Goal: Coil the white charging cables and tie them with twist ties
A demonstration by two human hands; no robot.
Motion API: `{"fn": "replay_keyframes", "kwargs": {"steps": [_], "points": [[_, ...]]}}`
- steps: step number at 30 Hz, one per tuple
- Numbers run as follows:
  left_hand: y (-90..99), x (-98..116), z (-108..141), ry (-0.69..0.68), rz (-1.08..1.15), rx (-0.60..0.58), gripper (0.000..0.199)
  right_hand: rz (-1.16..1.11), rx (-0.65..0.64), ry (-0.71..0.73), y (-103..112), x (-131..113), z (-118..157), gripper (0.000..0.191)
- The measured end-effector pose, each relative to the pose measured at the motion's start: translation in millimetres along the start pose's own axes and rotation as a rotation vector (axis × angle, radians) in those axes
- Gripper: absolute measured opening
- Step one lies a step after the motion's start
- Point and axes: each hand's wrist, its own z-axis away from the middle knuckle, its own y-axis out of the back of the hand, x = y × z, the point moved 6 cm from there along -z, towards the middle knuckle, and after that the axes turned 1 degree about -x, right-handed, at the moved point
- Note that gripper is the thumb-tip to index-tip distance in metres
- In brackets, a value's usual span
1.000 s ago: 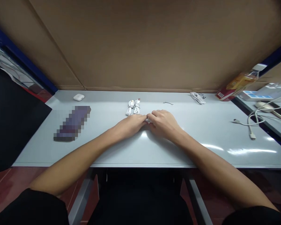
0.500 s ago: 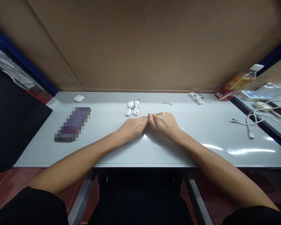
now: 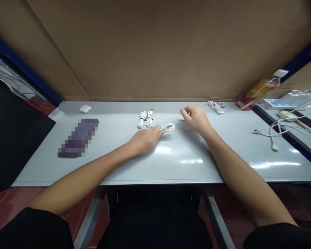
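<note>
My left hand (image 3: 146, 140) is closed around a coiled white USB cable (image 3: 168, 127), whose loop sticks out to the right of the fingers, just above the table. My right hand (image 3: 195, 117) has its thumb and fingers curled together at the thin black twist tie (image 3: 179, 112). Only one end of the tie shows beside the thumb; the fingers hide the remainder. Behind my left hand lie two bundled white cables, a left bundle (image 3: 142, 120) and a right bundle (image 3: 149, 119), with dark ties around them.
A loosely coiled white cable (image 3: 215, 107) lies at the back right, near a tilted drink bottle (image 3: 259, 90). Loose cable ends (image 3: 274, 148) hang over the table's right side. On the left are a white earbud case (image 3: 85, 109) and a blurred-out dark flat object (image 3: 79, 138).
My hands, together before, have parted. The left one keeps the coiled cable, now visible; the right one has moved back and right to the black tie.
</note>
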Motion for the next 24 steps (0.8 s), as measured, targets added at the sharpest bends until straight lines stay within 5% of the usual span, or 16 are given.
{"fn": "replay_keyframes", "kwargs": {"steps": [4,10,15,19,24], "points": [[3.7,0,1,0.012,0.085,0.002,0.033,0.088,-0.029,-0.154,-4,54,-14,0.024],[8.3,1,1,-0.026,0.189,0.011,0.029,0.030,-0.046,-0.205,-13,62,-18,0.015],[4.4,2,0,-0.102,0.314,0.004,0.027,-0.146,-0.108,-0.151,-19,27,-7,0.026],[6.0,-2,-2,-0.155,0.532,0.134,0.026,-0.592,-0.158,0.029,-34,-29,11,0.022],[0.5,-21,-8,0.024,0.841,0.133,0.051,-0.807,-0.288,0.073,-53,-63,26,0.017]]}}
